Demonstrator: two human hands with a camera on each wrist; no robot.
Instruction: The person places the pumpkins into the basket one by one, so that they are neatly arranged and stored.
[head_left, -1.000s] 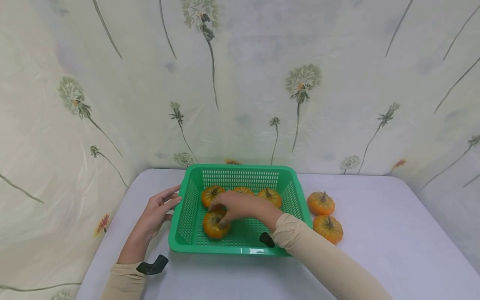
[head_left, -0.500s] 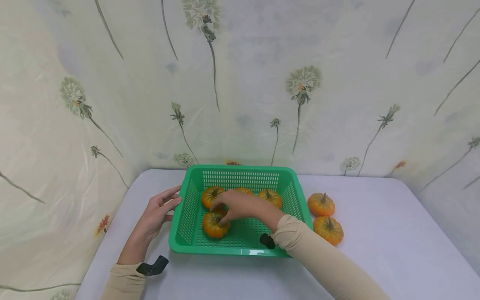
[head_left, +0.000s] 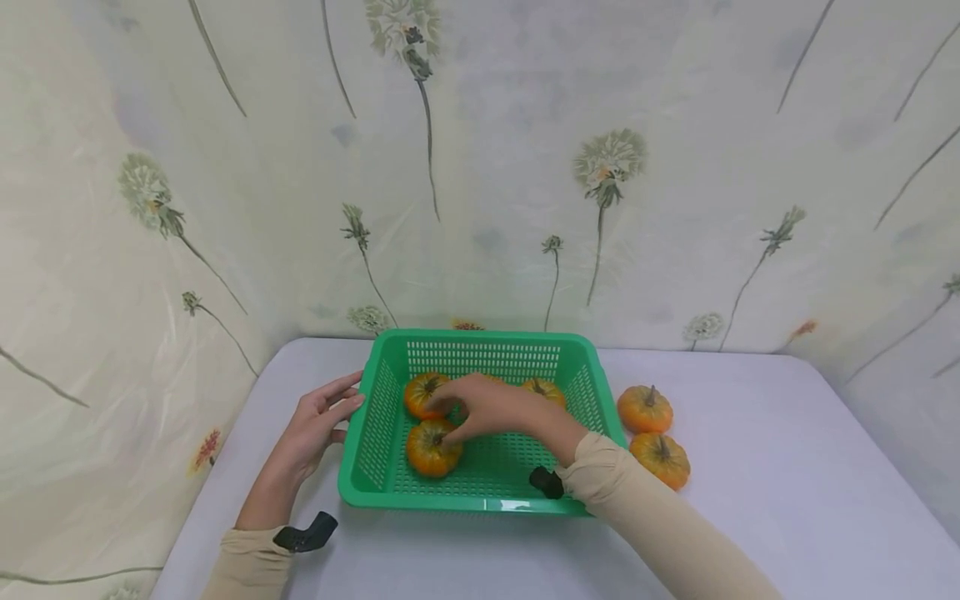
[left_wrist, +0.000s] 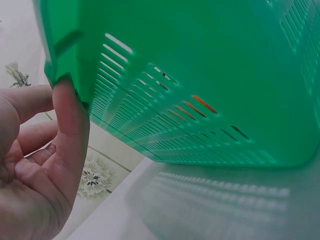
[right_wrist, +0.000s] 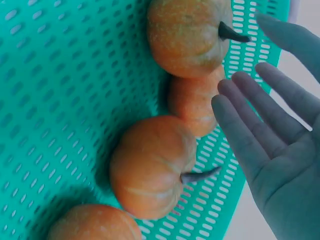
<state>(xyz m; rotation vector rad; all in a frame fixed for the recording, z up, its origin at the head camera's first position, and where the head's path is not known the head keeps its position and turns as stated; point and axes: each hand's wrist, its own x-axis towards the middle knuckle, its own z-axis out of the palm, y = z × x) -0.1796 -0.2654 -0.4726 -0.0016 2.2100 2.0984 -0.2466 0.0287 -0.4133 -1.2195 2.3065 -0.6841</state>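
I saw the R hand (head_left: 483,408) hang w/ fingers apart, gripping nothing, just over the front L pumpkin (head_left: 429,454) in the green bskt (head_left: 465,502). L hand (head_left: 309,429) rested relaxed fingers on the bskt's L rim (head_left: 349,454). Three other pumpkins (head_left: 422,390) sat behind, inside; two more pumpkins (head_left: 660,461) on the table (head_left: 772,475), just R.

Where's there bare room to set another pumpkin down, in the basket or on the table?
In the basket, the floor is bare between the front pumpkin and the right wall, though the right arm crosses above. The table is bare right of the loose pumpkins. The back pumpkins crowd the basket's far side.
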